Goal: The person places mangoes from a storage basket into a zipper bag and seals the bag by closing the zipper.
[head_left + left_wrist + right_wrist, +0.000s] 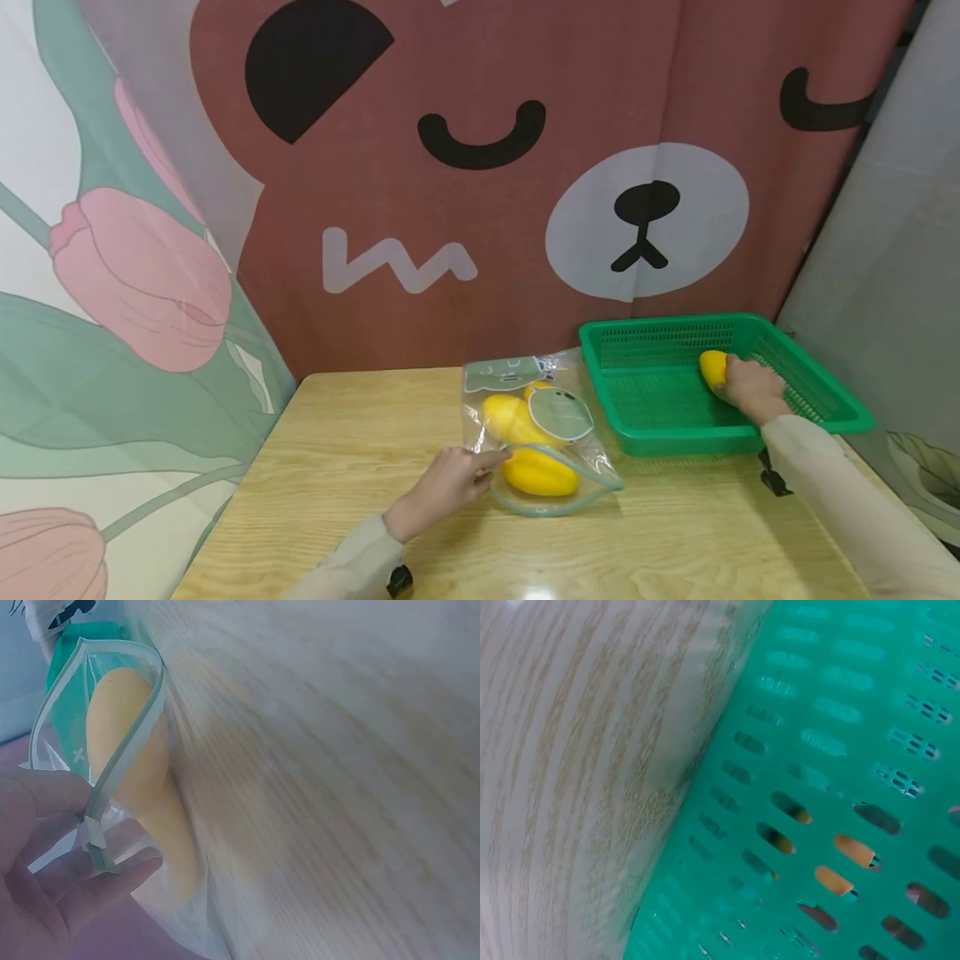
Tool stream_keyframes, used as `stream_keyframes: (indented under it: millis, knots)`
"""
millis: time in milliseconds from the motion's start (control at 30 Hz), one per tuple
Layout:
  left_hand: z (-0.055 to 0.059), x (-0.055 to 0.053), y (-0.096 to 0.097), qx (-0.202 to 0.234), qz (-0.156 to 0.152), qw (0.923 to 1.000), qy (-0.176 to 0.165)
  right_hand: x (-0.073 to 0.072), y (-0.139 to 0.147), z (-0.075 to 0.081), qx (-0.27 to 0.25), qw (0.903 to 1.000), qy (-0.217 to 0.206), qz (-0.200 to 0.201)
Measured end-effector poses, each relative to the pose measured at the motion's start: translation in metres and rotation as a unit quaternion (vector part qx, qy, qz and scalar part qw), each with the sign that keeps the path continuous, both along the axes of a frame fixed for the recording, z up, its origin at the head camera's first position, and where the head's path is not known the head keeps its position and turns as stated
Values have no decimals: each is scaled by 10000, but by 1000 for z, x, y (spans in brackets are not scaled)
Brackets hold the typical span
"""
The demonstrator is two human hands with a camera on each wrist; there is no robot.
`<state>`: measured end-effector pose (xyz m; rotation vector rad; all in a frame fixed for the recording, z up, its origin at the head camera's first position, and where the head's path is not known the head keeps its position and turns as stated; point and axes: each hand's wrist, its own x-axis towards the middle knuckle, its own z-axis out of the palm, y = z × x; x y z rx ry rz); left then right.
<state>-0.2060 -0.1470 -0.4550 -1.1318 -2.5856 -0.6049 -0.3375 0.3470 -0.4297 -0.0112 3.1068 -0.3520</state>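
Note:
My left hand (pixel 444 487) pinches the zip edge of a clear zip bag (pixel 596 454) lying on the table. Inside that bag are several yellow mangoes; one mango (pixel 540 473) lies near its mouth. The left wrist view shows the bag's mouth standing agape, with the fingers (pixel 112 889) at the zip slider (pixel 93 832). Over on the right, my right hand (pixel 756 390) grips another mango (pixel 712 367) inside the green basket (pixel 690 443). In the right wrist view the basket wall (pixel 817 776) hides most of that hand and mango.
The wooden table (pixel 360 425) ends at a curtain (pixel 420 333) printed with a bear. The basket stands at the back right, close beside the bag. A grey curtain (pixel 885 250) hangs at the right side.

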Motion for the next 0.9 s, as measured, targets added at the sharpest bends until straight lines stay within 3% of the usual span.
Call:
stream_keyframes:
  millis: [900]
  knots:
    - [1, 0, 2, -9, -14, 10000, -18, -4, 1, -5, -246, 9997, -33, -7]
